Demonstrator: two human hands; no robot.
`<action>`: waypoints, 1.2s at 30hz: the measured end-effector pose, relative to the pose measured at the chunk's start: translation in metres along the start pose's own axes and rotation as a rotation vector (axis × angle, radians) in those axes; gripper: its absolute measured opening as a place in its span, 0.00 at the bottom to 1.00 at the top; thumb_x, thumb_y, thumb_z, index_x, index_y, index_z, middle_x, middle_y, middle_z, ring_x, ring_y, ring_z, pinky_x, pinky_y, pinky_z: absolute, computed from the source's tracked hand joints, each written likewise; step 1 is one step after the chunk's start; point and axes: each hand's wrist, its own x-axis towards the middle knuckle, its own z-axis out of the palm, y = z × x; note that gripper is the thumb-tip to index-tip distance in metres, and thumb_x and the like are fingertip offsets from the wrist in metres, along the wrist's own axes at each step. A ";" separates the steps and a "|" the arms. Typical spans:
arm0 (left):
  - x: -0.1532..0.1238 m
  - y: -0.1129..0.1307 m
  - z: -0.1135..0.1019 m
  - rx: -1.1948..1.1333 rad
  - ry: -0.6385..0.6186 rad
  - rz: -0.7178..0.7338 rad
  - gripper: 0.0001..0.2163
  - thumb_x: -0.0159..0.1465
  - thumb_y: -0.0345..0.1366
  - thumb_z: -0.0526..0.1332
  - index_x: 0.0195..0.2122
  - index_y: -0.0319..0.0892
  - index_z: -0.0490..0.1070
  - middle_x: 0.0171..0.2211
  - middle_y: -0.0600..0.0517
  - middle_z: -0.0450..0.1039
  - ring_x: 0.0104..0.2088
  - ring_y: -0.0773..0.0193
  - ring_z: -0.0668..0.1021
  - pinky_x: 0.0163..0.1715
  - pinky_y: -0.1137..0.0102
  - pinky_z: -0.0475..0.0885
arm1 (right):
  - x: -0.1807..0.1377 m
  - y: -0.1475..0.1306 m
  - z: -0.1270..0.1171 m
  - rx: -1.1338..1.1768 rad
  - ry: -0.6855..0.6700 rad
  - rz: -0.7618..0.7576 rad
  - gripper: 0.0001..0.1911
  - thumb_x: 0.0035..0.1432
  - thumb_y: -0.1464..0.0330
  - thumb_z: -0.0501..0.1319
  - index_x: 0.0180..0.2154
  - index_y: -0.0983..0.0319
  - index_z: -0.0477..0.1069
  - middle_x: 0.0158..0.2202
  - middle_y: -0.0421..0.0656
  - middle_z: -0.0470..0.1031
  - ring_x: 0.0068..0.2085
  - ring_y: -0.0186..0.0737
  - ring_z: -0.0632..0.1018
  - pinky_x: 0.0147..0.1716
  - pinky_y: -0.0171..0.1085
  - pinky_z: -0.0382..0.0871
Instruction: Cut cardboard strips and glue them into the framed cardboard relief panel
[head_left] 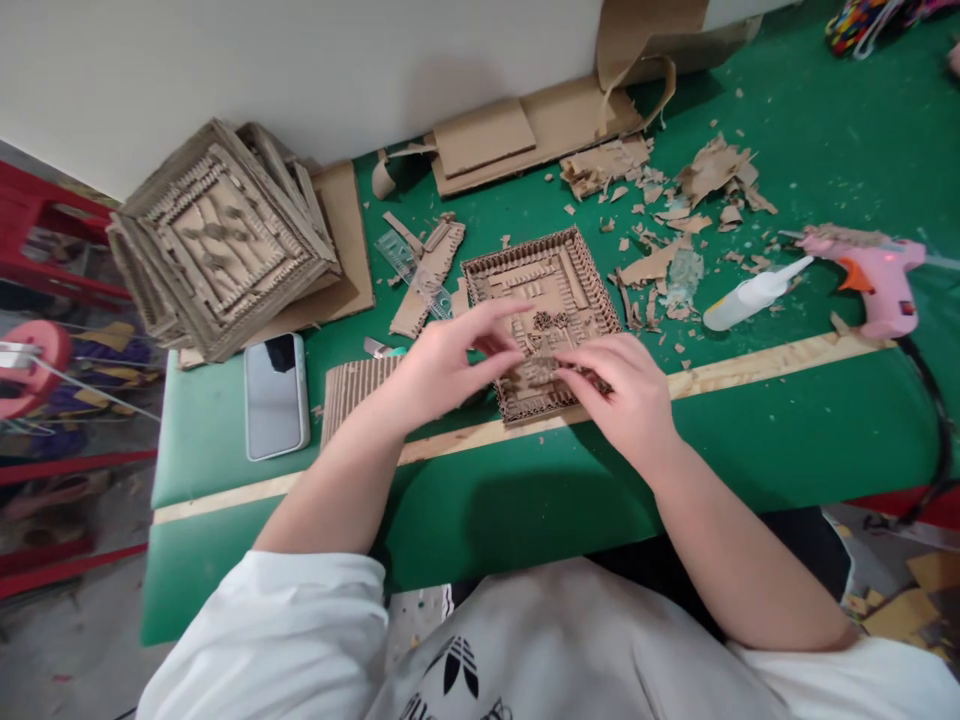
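Observation:
A square tray-like piece of corrugated cardboard (pixel 536 270) lies on the table, its raised rim and inner rows made of ridged strips. Small rolled cardboard coils (pixel 551 320) stand near its middle. Over its front part, my right hand (pixel 626 395) pinches a small corrugated cardboard strip (pixel 538 370) between thumb and fingertips. My left hand (pixel 450 365) hovers at the tray's left side, index finger stretched out and thumb apart from it, close to the strip's left end. A ridged cardboard sheet (pixel 352 395) lies partly under my left forearm.
Stacked cardboard pieces (pixel 225 240) and a phone (pixel 276 395) are at left. Behind the tray are a clear ruler (pixel 412 270), flat cardboard (pixel 487 140) and torn scraps (pixel 716 170). A white glue bottle (pixel 750 298) and pink glue gun (pixel 877 275) with a cable lie at right.

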 end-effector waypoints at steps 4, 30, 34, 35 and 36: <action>0.000 -0.007 -0.026 0.326 0.091 -0.054 0.18 0.64 0.37 0.57 0.55 0.46 0.66 0.38 0.52 0.76 0.37 0.65 0.78 0.39 0.70 0.73 | 0.014 0.005 0.001 -0.127 -0.076 0.019 0.09 0.57 0.64 0.60 0.36 0.60 0.76 0.39 0.44 0.74 0.45 0.37 0.71 0.46 0.39 0.69; 0.011 -0.043 0.000 0.724 -0.162 0.300 0.18 0.61 0.23 0.50 0.50 0.38 0.71 0.54 0.46 0.71 0.62 0.48 0.63 0.57 0.51 0.61 | 0.032 0.009 0.032 -0.304 -0.337 -0.100 0.11 0.60 0.67 0.56 0.36 0.62 0.77 0.49 0.44 0.70 0.59 0.48 0.63 0.58 0.50 0.63; 0.009 -0.040 0.001 0.745 -0.117 0.274 0.16 0.62 0.25 0.52 0.48 0.40 0.73 0.52 0.44 0.72 0.61 0.49 0.64 0.58 0.50 0.59 | 0.032 0.010 0.032 -0.284 -0.339 -0.088 0.11 0.60 0.67 0.56 0.36 0.62 0.77 0.49 0.45 0.70 0.60 0.48 0.63 0.59 0.51 0.62; 0.009 -0.040 0.001 0.748 -0.114 0.270 0.16 0.62 0.25 0.52 0.47 0.40 0.73 0.52 0.44 0.73 0.61 0.49 0.65 0.58 0.50 0.59 | 0.032 0.010 0.032 -0.283 -0.338 -0.086 0.11 0.60 0.67 0.56 0.35 0.62 0.77 0.49 0.45 0.70 0.60 0.49 0.63 0.59 0.51 0.62; 0.008 -0.039 0.002 0.752 -0.115 0.268 0.16 0.62 0.25 0.52 0.47 0.40 0.73 0.51 0.43 0.73 0.61 0.49 0.65 0.58 0.49 0.59 | 0.031 0.010 0.032 -0.284 -0.337 -0.086 0.11 0.60 0.67 0.55 0.36 0.62 0.77 0.49 0.45 0.70 0.60 0.49 0.63 0.59 0.51 0.61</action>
